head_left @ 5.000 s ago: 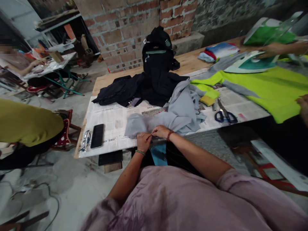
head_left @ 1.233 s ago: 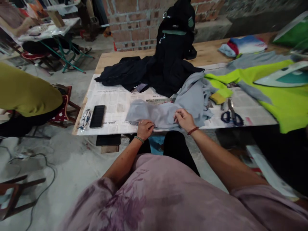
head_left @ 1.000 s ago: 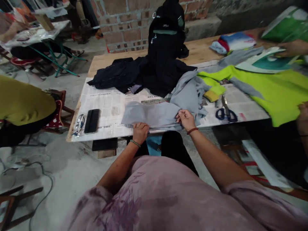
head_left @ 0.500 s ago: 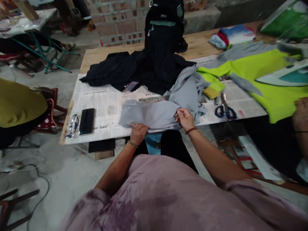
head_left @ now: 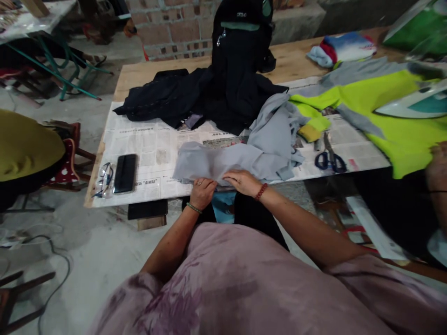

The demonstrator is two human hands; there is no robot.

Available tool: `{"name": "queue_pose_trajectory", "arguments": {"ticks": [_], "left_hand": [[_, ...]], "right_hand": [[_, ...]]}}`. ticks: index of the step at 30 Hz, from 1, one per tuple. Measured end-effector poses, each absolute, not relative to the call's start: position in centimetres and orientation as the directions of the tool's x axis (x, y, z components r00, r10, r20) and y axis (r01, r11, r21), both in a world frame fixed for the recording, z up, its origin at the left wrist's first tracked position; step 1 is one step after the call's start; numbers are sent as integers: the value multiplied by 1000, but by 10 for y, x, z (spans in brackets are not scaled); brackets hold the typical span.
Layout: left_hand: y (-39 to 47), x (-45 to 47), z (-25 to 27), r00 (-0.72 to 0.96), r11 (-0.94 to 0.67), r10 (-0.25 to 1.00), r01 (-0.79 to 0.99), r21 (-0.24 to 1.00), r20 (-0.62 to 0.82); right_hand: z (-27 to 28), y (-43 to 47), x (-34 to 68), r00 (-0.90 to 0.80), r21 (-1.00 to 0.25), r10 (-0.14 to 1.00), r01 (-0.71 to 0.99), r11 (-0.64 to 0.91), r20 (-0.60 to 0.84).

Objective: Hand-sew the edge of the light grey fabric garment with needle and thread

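Note:
A light grey garment (head_left: pixel 233 157) lies bunched at its right end and spread flatter at its left, along the table's front edge. My left hand (head_left: pixel 202 193), with a ring and a green bracelet, grips the garment's near edge, fingers closed on the cloth. Close to its right, my right hand (head_left: pixel 242 182), wearing a red bead bracelet, is also closed on that edge, thumb and fingers pinching the cloth. Only a short stretch of fabric separates the two hands. The fingertips are partly hidden by the cloth.
Newspaper (head_left: pixel 150 144) covers the wooden table (head_left: pixel 127 79). Glasses (head_left: pixel 104 179) and a phone (head_left: pixel 125 173) lie left; scissors (head_left: pixel 330 158) lie right. Behind are dark clothes (head_left: pixel 167 95) and a black backpack (head_left: pixel 240 37). An iron (head_left: pixel 415 104) rests on a yellow-green garment (head_left: pixel 377 93) near another person's arm (head_left: pixel 439 177).
My right hand has moved left along the garment's near edge, close to my left hand. My left hand stays at about the same spot on the cloth.

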State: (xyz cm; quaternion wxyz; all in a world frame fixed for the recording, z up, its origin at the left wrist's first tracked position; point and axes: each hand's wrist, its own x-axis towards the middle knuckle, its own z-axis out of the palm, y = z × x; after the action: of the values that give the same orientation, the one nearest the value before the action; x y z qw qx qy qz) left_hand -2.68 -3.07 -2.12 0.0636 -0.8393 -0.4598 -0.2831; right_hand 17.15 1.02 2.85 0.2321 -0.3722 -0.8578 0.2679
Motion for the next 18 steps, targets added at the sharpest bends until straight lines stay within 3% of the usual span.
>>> {"name": "queue_pose_trajectory", "arguments": {"ticks": [18], "left_hand": [[-30, -23, -19, 364, -524, 759, 834, 174, 539]], "right_hand": [[8, 9, 178, -572, -558, 793, 597, 576, 207]]}}
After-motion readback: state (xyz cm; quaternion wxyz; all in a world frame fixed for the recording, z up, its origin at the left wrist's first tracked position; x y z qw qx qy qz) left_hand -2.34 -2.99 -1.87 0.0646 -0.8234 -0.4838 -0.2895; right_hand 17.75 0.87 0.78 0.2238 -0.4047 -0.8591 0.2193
